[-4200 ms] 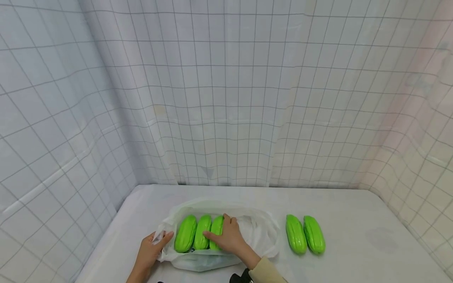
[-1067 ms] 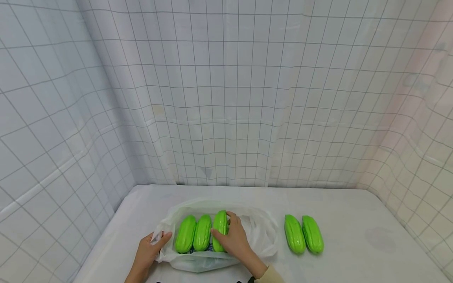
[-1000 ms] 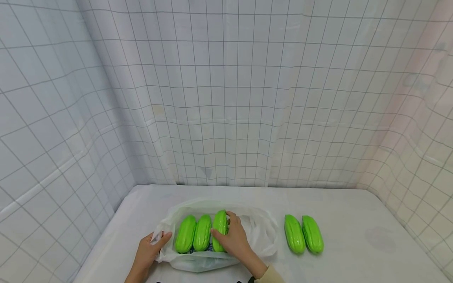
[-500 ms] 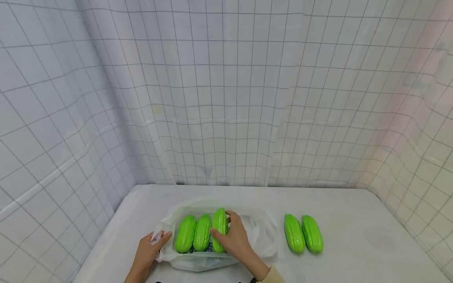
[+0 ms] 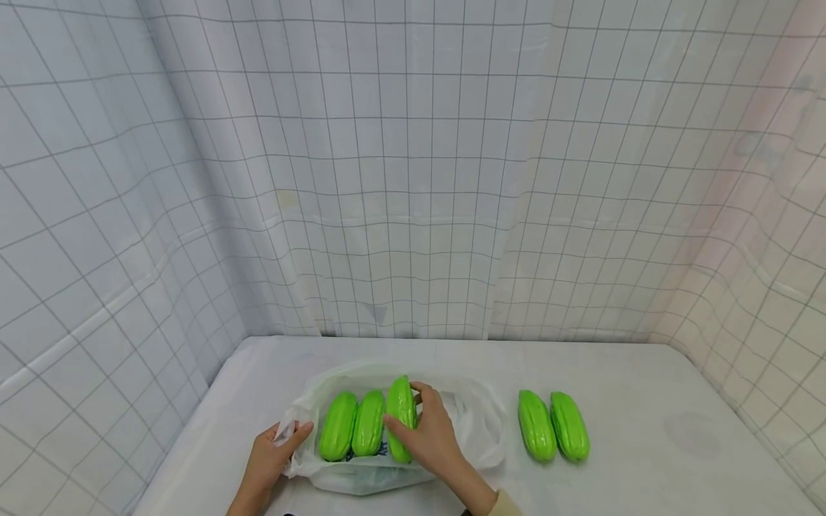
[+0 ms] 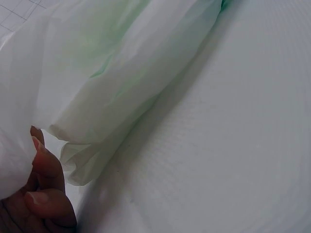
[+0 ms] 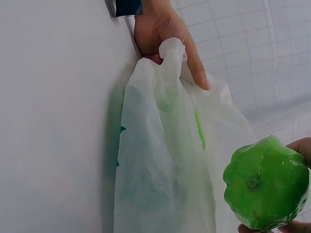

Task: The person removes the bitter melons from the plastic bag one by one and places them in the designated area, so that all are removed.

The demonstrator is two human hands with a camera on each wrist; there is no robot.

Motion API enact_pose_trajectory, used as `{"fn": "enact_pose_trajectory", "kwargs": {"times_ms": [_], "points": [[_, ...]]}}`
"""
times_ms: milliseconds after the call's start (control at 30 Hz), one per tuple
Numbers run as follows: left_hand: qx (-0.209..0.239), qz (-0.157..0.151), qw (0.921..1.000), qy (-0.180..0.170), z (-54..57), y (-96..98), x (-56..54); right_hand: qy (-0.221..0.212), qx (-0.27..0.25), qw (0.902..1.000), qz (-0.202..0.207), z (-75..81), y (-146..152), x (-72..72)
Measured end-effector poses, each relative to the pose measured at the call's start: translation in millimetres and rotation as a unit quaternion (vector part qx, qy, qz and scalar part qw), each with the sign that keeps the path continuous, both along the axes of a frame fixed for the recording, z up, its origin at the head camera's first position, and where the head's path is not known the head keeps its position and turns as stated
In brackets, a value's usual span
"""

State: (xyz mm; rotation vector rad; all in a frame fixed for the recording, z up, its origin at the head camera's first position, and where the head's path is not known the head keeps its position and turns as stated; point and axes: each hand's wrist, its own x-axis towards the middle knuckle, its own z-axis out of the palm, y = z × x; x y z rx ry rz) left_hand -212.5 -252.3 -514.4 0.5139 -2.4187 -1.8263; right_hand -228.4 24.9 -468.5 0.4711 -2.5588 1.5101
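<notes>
A white translucent plastic bag point(image 5: 361, 481) lies on the table with its mouth spread. My left hand point(image 5: 267, 455) pinches the bag's left edge; in the left wrist view its curled fingers point(image 6: 48, 170) hold the thin plastic. My right hand point(image 5: 434, 433) grips a glossy bright green ribbed gourd point(image 5: 401, 414) between thumb and fingers, over the bag's opening. Its scalloped end faces the right wrist camera, where the gourd point(image 7: 267, 184) hangs beside the bag's outer wall point(image 7: 160, 160). Two similar gourds, a left one point(image 5: 338, 427) and a middle one point(image 5: 369, 424), lie inside the bag.
Two more green gourds point(image 5: 537, 426) lie side by side on the white-covered table point(image 5: 658, 430), right of the bag. Loose white plastic point(image 5: 474, 423) bunches behind my right hand. A white gridded curtain point(image 5: 413, 215) encloses the back and both sides.
My right hand has drawn its gourd up and away from the middle one, uncovering dark print on the bag between them. The left hand keeps its hold; the gourds on the table stay put.
</notes>
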Motion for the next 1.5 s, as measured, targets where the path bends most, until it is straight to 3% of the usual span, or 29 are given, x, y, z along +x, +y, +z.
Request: {"fn": "enact_pose_trajectory", "kwargs": {"times_ms": [500, 767, 1500], "points": [[0.011, -0.001, 0.9999, 0.007, -0.1, 0.3, -0.4, -0.007, -0.002, 0.9999, -0.010, 8.1, 7.5, 7.5], [0.007, 0.001, 0.9999, 0.010, -0.6, 0.6, -0.3, 0.012, -0.011, 0.9998, -0.006, 17.3, 15.1, 12.1], [0.017, -0.008, 0.9997, 0.014, -4.8, -2.4, -1.5, 0.026, -0.029, 0.9984, -0.041, 30.0, 43.6, 12.3]]}}
